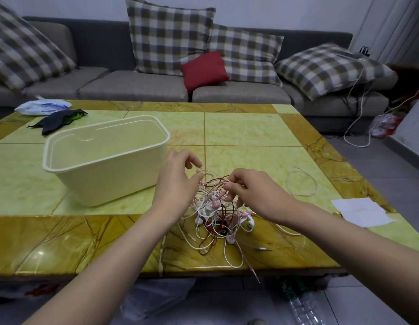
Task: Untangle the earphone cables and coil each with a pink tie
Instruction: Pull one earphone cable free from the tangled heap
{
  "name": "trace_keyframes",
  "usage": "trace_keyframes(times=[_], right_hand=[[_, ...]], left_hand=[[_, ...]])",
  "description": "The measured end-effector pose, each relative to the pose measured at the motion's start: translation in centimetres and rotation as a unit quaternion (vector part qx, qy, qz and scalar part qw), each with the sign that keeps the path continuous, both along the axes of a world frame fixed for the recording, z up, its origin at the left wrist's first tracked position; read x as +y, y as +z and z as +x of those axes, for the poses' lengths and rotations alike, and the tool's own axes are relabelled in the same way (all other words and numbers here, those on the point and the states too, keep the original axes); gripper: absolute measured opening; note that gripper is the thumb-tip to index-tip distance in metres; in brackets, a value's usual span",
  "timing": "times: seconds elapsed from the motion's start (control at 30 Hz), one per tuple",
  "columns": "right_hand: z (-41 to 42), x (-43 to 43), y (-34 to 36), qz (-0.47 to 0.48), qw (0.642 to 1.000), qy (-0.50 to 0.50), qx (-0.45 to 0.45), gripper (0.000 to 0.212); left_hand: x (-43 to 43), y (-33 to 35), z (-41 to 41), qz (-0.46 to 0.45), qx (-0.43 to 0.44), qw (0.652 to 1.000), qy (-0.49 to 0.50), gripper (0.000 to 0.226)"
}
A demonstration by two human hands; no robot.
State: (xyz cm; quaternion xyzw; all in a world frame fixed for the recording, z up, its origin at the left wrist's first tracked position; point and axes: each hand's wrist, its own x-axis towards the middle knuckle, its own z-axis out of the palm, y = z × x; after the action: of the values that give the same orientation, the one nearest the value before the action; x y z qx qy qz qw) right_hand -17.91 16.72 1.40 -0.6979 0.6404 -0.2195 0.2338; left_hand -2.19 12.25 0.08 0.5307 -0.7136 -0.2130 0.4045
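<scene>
Both of your hands pinched strands: left hand (175, 181) and right hand (253, 195) lifted the earphone tangle (215, 216) beside the cream tub (105, 158).

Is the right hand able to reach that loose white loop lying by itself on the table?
Probably yes. The loop lies alone on the table just right of the right hand, nothing between them. But that hand is pinching strands of the tangle, so it would have to let go first.
</scene>
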Motion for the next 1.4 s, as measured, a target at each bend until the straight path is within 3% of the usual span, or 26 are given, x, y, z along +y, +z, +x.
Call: trace_keyframes(times=[0.13,0.27,0.43,0.57,0.8,1.07,1.3,1.4], right_hand=[[-0.3,0.0,0.0,-0.010,1.000,0.008,-0.014,0.020],[-0.2,0.3,0.1,-0.004,0.999,0.031,-0.017,0.023],[-0.5,0.3,0.0,-0.002,0.999,0.036,-0.009,0.020],[-0.8,0.2,-0.3,0.015,0.999,0.044,0.001,0.005],[-0.6,0.3,-0.4,-0.024,0.999,0.023,0.028,0.030],[0.0,0.7,0.5,-0.058,0.998,0.021,0.032,0.024],[0.1,0.7,0.6,-0.028,0.999,0.004,0.019,0.027],[-0.2,0.5,0.3,-0.044,0.999,-0.009,0.026,0.018]], left_hand=[[0.3,-0.8,-0.5,0.039,0.050,0.998,-0.027,0.016],[1.1,-1.0,-1.1,0.050,0.010,0.995,-0.090,0.027],[1.2,-0.8,-1.2,0.103,-0.001,0.984,-0.143,0.015],[1.0,-0.7,-0.9,0.144,0.034,0.976,-0.160,0.017],[1.3,0.1,-1.0,0.217,0.106,0.956,-0.164,0.007],[1.4,0.6,-0.7,0.211,0.113,0.957,-0.162,0.012],[1.2,0.9,-0.9,0.187,0.097,0.961,-0.178,0.013],[1.1,0.7,-0.8,0.194,0.117,0.959,-0.170,0.015]])
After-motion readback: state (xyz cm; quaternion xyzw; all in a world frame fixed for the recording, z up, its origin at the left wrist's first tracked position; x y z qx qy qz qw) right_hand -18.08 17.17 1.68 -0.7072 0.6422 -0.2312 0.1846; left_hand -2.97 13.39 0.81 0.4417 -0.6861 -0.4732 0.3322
